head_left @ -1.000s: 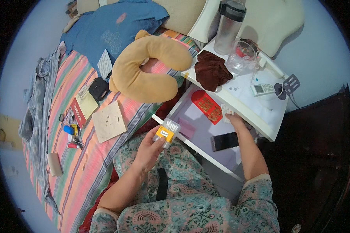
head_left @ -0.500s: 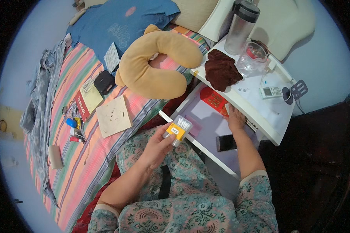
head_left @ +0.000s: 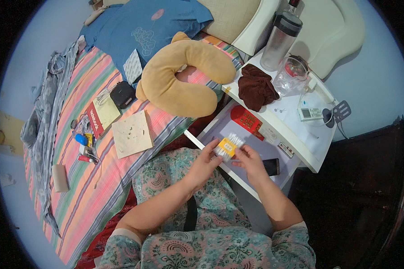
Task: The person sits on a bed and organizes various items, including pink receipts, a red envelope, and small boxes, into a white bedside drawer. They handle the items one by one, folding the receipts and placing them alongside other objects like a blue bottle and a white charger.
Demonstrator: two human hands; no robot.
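Observation:
Over the open drawer [head_left: 213, 125] I hold a small clear box of cotton swabs [head_left: 229, 147] with a yellow label. My left hand [head_left: 203, 167] grips its left end, thumb along the lower edge. At the opposite end, the fingers of my right hand [head_left: 252, 165] close on the box's right edge. In the drawer below lie a red envelope [head_left: 247, 121], some pale flat pieces [head_left: 269, 134] and a dark phone [head_left: 271, 167], partly behind my right hand.
On the white nightstand top are a brown cloth [head_left: 257, 87], a tumbler [head_left: 280, 42], a clear plastic container [head_left: 291, 76], a remote [head_left: 310, 114] and a dark slotted spatula [head_left: 341, 111]. A tan neck pillow [head_left: 166, 80], a notebook [head_left: 102, 115] and a beige square [head_left: 132, 134] lie on the striped bed.
My right hand has come out of the drawer's far side to the box. My left hand has carried the cotton swab box rightward over the drawer.

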